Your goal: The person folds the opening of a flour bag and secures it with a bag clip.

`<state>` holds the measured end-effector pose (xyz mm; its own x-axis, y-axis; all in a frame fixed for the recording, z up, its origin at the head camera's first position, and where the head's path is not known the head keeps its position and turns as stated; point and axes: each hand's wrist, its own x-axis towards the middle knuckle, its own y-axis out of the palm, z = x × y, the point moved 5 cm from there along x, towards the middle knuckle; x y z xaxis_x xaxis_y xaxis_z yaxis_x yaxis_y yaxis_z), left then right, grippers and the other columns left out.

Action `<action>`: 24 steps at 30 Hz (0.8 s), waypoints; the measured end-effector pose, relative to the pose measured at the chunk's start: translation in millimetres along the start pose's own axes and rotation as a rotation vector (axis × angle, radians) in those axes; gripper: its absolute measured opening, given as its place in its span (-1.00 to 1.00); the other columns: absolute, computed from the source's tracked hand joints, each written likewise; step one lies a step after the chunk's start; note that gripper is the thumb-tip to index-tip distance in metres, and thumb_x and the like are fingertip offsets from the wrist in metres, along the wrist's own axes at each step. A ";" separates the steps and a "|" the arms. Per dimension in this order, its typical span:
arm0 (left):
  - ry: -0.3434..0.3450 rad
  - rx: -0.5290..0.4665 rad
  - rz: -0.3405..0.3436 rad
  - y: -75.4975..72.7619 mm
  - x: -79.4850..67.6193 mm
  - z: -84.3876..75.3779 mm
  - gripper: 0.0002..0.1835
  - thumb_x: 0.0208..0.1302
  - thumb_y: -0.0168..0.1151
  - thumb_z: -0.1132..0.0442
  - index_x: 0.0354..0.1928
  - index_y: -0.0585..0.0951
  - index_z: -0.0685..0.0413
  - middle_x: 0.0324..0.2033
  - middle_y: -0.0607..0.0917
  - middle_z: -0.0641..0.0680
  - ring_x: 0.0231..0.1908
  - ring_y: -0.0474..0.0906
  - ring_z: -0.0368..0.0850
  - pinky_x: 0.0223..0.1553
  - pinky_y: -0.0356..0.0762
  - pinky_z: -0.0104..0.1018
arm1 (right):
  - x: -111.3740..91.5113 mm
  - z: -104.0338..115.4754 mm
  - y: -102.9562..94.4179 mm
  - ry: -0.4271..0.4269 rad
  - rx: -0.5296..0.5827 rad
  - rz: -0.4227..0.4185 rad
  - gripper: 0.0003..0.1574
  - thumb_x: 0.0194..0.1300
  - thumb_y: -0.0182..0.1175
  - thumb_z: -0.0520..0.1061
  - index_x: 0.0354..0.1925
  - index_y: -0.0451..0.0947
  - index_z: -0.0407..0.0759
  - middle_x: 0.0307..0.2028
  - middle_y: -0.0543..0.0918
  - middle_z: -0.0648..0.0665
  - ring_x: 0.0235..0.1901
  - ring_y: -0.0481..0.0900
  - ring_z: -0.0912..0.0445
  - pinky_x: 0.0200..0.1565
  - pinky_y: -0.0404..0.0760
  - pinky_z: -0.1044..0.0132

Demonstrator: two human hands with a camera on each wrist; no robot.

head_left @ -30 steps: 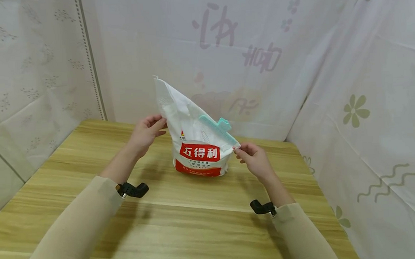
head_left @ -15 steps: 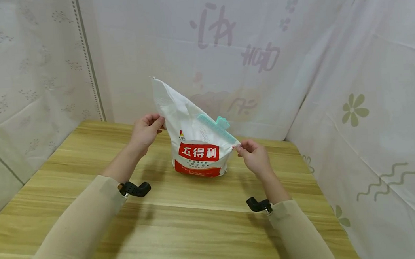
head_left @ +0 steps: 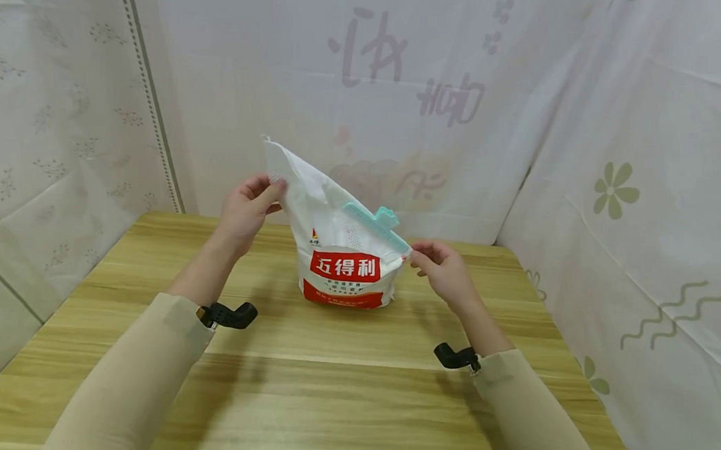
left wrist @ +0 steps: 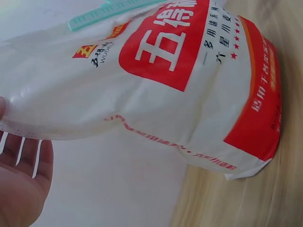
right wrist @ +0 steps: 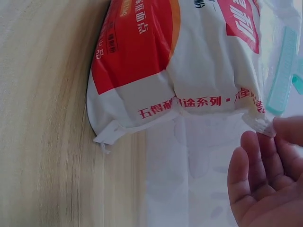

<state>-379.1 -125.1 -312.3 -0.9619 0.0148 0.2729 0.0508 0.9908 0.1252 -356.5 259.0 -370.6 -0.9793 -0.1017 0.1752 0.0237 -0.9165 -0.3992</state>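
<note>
A white flour bag [head_left: 316,210] with red printed panels stands on the table, its top slanting up to a tall point at the left. Across the slanted upper right edge sits a turquoise sealing clip [head_left: 378,228]. My left hand [head_left: 244,210] pinches the bag's upper left edge, thumb in front and fingers behind. At the lower end of the clip, my right hand [head_left: 447,275] pinches the bag's corner. The right wrist view shows that corner between thumb and forefinger, with the other fingers [right wrist: 238,172] loosely bent below the clip [right wrist: 283,71].
The wood-grain table [head_left: 322,406] extends around the bag. Pale patterned curtains [head_left: 233,74] hang close behind it and along both sides. Each wrist carries a black camera mount [head_left: 232,317].
My left hand has slid up the bag's left edge, closer to the pointed top. The right hand keeps its hold on the corner, and the bag stays almost in place.
</note>
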 end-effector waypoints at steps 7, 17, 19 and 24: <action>0.000 0.032 -0.059 0.4 3.9 -3.1 -0.77 0.61 0.33 0.15 0.10 0.68 0.15 -0.15 0.73 -0.14 -0.06 0.69 -0.20 0.02 0.76 -0.40 | 3.5 -0.4 1.1 0.007 -0.052 0.012 -0.58 0.68 0.22 -0.07 0.26 0.62 -0.36 0.11 0.70 -0.42 -0.09 0.67 0.11 -0.07 0.70 0.39; -0.056 0.113 -0.081 -0.6 4.6 -6.6 -0.56 0.61 0.32 0.07 0.25 0.64 0.31 -0.15 0.72 -0.11 -0.11 0.68 -0.21 -0.01 0.74 -0.41 | 6.1 0.0 7.6 0.015 -0.148 -0.019 -0.70 0.73 0.09 -0.16 0.15 0.59 -0.38 -0.09 0.69 -0.30 -0.10 0.68 -0.04 -0.10 0.71 0.46; -0.067 0.119 -0.090 -0.3 4.2 -6.9 -0.56 0.62 0.32 0.07 0.26 0.64 0.30 -0.15 0.72 -0.10 -0.13 0.69 -0.21 -0.03 0.74 -0.42 | 6.3 -0.8 8.0 0.028 -0.147 -0.029 -0.72 0.73 0.08 -0.18 0.14 0.59 -0.37 -0.10 0.67 -0.28 -0.09 0.67 -0.07 -0.10 0.70 0.46; -0.078 0.115 -0.115 -0.4 4.1 -7.6 -0.59 0.61 0.33 0.09 0.22 0.66 0.29 -0.17 0.72 -0.11 -0.17 0.67 -0.22 -0.10 0.72 -0.44 | 7.2 0.1 8.0 0.045 -0.139 -0.037 -0.72 0.74 0.07 -0.17 0.14 0.57 -0.36 -0.11 0.66 -0.25 -0.09 0.65 -0.04 -0.11 0.68 0.47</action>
<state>-381.0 -126.5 -303.9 -0.9778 -0.0937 0.1876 -0.0877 0.9953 0.0399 -363.4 250.9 -372.4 -0.9871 -0.0486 0.1527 -0.0374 -0.8566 -0.5146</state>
